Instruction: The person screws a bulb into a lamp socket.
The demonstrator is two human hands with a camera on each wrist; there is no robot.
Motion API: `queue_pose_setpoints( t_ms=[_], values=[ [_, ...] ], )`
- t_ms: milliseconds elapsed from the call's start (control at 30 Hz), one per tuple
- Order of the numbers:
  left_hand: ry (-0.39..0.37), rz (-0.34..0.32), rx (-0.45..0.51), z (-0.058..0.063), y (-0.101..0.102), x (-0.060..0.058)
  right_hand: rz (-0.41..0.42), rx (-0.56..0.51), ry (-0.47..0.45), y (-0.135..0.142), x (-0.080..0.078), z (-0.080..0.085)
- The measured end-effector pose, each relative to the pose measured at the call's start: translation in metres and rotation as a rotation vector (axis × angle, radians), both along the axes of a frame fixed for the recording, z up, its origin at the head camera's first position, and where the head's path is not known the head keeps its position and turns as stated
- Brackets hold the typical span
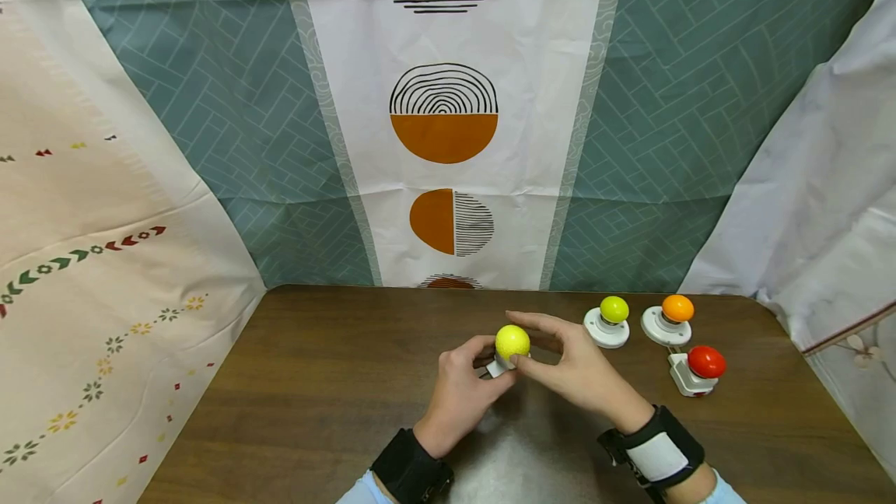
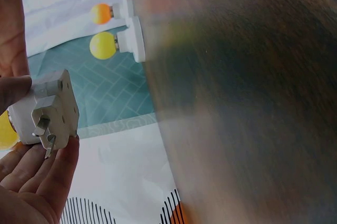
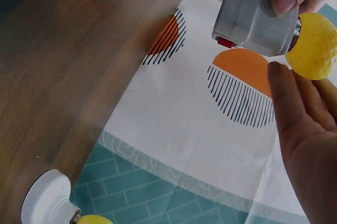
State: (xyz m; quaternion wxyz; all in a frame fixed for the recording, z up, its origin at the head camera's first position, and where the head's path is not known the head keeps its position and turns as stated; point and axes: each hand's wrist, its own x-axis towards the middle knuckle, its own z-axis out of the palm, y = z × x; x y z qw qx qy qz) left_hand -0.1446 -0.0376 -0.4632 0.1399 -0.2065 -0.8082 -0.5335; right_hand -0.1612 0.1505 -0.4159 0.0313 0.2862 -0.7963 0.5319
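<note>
My left hand (image 1: pixel 460 383) pinches a white plug-in bulb holder (image 2: pixel 55 97) between thumb and fingers, above the middle of the table. Two metal prongs (image 2: pixel 50 142) stick out of its base, and the right wrist view shows a red switch (image 3: pixel 226 42) on it. A yellow bulb (image 1: pixel 512 341) sits at the holder's other end, with a bit of its metal screw base (image 3: pixel 297 30) exposed. Beside the bulb is my right hand (image 1: pixel 577 360), its fingers fairly straight and their tips close to it. Whether they touch the bulb I cannot tell.
To the right on the brown table (image 1: pixel 336 379) stand a yellow-green bulb (image 1: pixel 614 309) and an orange bulb (image 1: pixel 677 308), each in a round white base. Nearer, a red bulb (image 1: pixel 707 362) is in a white plug-in holder (image 1: pixel 689 379). Patterned cloth (image 1: pixel 455 37) hangs behind.
</note>
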Motion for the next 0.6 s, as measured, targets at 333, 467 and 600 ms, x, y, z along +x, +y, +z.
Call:
queue_pose_setpoints(
  t_ms=[333,467,600],
  values=[
    [-0.025,0.001,0.004,-0.002,0.0,0.0,0.017,-0.036,-0.031,-0.001,0.001,-0.002],
    [-0.017,0.004,0.001,-0.003,0.0,0.0,-0.008,-0.041,-0.03,-0.001,0.001,-0.003],
    [-0.006,0.003,-0.002,-0.003,0.0,-0.001,-0.056,-0.049,-0.042,-0.003,0.002,-0.002]
  ],
)
